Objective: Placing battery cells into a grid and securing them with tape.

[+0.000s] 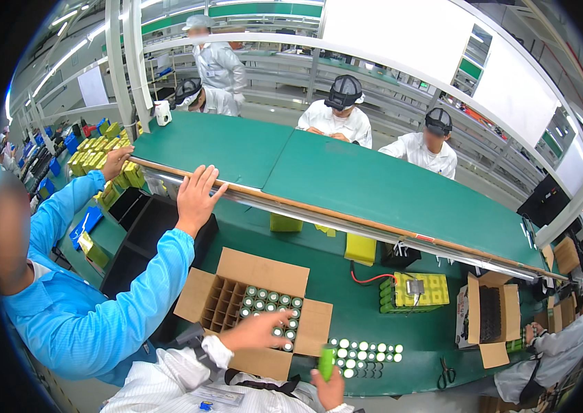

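Observation:
My left hand (pixel 255 333) is over an opened cardboard box (pixel 296 279), its fingers stretched out and apart above the battery cells (pixel 272 307). These stand upright in the box's dividers, pale ends up; the left-hand compartments hold none. Near the lower edge, my right hand (pixel 329 390) grips a green cylindrical battery cell (pixel 326 361), held upright. Beside it, rows of white-topped cells (pixel 367 350) stand on the green bench (pixel 415 337). Several dark ring shapes (pixel 374 372) lie along the row nearest me.
A co-worker in blue (pixel 119 310) leans in at left, both hands on the raised green shelf (pixel 346 168). A yellow-green battery pack (pixel 414 293) with a red wire, black-handled scissors (pixel 446 374) and another carton (pixel 487 313) are to the right. More people sit beyond the shelf.

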A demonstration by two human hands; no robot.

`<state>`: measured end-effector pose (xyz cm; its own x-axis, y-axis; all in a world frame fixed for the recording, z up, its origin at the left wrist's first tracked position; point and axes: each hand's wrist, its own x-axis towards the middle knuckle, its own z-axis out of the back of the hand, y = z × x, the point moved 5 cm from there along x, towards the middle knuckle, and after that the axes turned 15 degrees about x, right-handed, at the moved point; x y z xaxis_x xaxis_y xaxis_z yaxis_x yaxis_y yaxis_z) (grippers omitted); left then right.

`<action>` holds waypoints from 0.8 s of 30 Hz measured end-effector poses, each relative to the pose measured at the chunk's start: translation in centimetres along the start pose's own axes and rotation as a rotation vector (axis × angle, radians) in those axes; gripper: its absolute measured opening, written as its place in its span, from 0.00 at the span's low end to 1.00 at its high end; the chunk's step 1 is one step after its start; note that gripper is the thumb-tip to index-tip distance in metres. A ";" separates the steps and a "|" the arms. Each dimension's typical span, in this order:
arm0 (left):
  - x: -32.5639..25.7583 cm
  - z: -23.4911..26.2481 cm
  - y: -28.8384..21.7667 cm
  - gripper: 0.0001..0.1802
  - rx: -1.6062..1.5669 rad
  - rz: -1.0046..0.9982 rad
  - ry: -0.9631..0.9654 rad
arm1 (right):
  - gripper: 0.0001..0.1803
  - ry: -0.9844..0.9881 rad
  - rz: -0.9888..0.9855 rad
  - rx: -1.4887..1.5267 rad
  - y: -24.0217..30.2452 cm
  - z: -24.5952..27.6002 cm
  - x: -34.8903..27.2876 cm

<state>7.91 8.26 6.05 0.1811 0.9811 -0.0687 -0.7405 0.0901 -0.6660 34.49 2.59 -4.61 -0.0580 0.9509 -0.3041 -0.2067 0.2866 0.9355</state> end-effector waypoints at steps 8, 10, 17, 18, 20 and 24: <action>0.8 0.9 13.9 0.09 0.454 0.255 -0.391 | 0.20 -0.368 -0.197 0.098 -3.5 10.7 -1.7; 0.0 0.5 13.9 0.08 0.435 0.321 -0.355 | 0.24 -0.334 -0.214 -0.081 -7.9 12.0 -1.3; -3.1 -1.8 11.5 0.10 0.426 0.252 -0.236 | 0.23 -0.230 -0.235 -0.455 -11.5 12.5 -0.7; -3.9 -2.2 11.1 0.11 0.431 0.260 -0.150 | 0.23 -0.164 -0.231 -0.491 -12.3 12.3 -0.3; -5.6 -2.4 10.0 0.11 0.456 0.253 -0.129 | 0.24 -0.139 -0.279 -0.501 -12.1 11.5 0.9; -6.9 -3.0 9.9 0.12 0.532 0.246 -0.121 | 0.22 -0.105 -0.340 -0.515 -11.1 10.5 2.2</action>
<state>1.25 1.91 -2.29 -0.0883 0.9938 -0.0682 -0.9794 -0.0991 -0.1760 46.90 2.75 -13.74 0.1849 0.8302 -0.5259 -0.6422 0.5071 0.5748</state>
